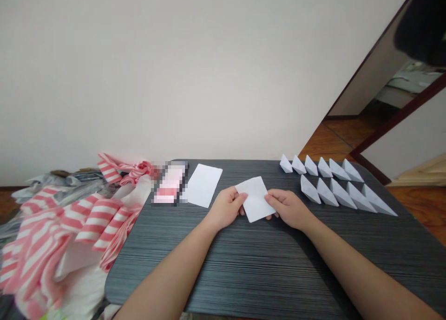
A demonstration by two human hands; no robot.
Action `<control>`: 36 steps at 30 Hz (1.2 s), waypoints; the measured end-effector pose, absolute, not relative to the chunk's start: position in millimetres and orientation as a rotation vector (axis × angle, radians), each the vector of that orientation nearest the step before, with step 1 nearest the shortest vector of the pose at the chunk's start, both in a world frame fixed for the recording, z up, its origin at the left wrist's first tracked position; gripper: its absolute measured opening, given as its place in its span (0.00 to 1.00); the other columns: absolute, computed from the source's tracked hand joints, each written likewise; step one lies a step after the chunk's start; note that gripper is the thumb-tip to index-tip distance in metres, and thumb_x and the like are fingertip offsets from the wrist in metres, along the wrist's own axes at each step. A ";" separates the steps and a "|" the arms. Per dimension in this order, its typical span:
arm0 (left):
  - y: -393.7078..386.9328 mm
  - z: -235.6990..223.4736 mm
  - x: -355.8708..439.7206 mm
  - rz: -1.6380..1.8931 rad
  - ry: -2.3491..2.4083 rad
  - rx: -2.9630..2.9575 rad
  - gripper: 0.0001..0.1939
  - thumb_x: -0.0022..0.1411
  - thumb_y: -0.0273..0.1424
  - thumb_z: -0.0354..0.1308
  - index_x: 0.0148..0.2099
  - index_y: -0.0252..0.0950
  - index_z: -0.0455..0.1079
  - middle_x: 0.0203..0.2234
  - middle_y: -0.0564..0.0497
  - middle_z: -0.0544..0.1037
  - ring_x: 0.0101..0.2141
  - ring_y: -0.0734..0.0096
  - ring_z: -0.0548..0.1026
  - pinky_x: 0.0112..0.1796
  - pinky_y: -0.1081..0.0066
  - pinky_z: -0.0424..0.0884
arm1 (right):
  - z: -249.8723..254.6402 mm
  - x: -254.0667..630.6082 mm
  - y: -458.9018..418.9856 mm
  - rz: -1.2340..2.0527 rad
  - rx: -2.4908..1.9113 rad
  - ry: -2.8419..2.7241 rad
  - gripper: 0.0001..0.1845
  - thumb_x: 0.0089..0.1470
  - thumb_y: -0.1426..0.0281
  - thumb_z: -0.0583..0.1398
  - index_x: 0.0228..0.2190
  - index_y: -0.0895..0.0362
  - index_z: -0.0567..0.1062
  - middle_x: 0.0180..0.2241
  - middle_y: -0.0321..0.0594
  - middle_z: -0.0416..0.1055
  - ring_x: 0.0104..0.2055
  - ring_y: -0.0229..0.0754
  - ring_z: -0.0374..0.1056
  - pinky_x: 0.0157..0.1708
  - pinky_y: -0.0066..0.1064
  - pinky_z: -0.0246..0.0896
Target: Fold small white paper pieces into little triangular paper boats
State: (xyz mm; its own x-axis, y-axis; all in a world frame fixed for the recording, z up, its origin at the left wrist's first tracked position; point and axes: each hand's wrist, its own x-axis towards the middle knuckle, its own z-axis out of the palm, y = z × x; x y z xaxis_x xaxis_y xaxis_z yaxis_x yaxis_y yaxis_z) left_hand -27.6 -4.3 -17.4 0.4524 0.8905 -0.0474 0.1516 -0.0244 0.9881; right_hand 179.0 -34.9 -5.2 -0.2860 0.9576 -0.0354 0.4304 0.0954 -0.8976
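Note:
A small, roughly square piece of white paper (257,201) is held up over the dark table, between both hands. My left hand (226,207) pinches its left edge, thumb on top and fingers beneath. At the right edge, my right hand (288,207) grips it the same way. Whether the piece is folded I cannot tell for sure. Left of my hands lies a flat white sheet of paper (205,185). To the right stand two rows of folded white paper shapes, a far row (311,166) and a near row (336,192), several in each, pointed and boat-like.
The dark wood-grain table (223,273) has rounded corners and backs onto a pale wall (209,69). A blurred-out phone-like object (170,183) lies at its left edge. Clothes with red and white stripes (97,218) are heaped beside the table. Wooden floor (334,139) shows at right.

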 end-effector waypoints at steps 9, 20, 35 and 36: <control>-8.1 -11.5 -24.4 0.763 0.910 1.483 0.13 0.60 0.34 0.50 0.45 0.34 0.68 0.27 0.50 0.73 0.24 0.74 0.67 0.24 0.75 0.63 | -7.5 176.5 -34.7 1.138 -1.307 -1.743 0.14 0.57 0.62 0.52 0.28 0.57 0.70 0.20 0.34 0.67 0.20 0.35 0.61 0.22 0.27 0.57; -6.4 -13.1 -29.2 0.812 0.851 1.416 0.11 0.61 0.36 0.49 0.42 0.35 0.64 0.21 0.55 0.66 0.20 0.77 0.65 0.21 0.77 0.62 | -12.5 179.6 -34.8 1.098 -1.258 -1.676 0.15 0.57 0.67 0.51 0.42 0.57 0.72 0.21 0.34 0.66 0.20 0.35 0.62 0.22 0.27 0.58; -3.2 -9.9 -34.8 0.752 0.809 1.454 0.12 0.58 0.28 0.48 0.39 0.33 0.71 0.22 0.53 0.68 0.22 0.77 0.66 0.24 0.76 0.63 | -19.5 182.0 -33.4 1.154 -1.278 -1.619 0.14 0.54 0.72 0.52 0.36 0.57 0.77 0.20 0.35 0.68 0.21 0.36 0.63 0.23 0.27 0.58; -3.1 -9.5 -35.8 0.750 0.798 1.451 0.12 0.59 0.28 0.47 0.39 0.33 0.72 0.22 0.52 0.68 0.22 0.77 0.66 0.24 0.76 0.63 | -19.2 182.2 -33.1 1.153 -1.281 -1.612 0.14 0.53 0.73 0.52 0.36 0.57 0.77 0.20 0.35 0.68 0.21 0.36 0.63 0.23 0.27 0.58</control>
State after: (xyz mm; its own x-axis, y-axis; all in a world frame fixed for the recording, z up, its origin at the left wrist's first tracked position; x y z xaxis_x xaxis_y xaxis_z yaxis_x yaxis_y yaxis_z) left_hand -35.8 -3.1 -9.5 0.5487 0.8359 -0.0156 0.0362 -0.0051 0.9993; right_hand 182.2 -33.1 -19.2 -0.2062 0.9781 0.0279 0.2896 0.0883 -0.9531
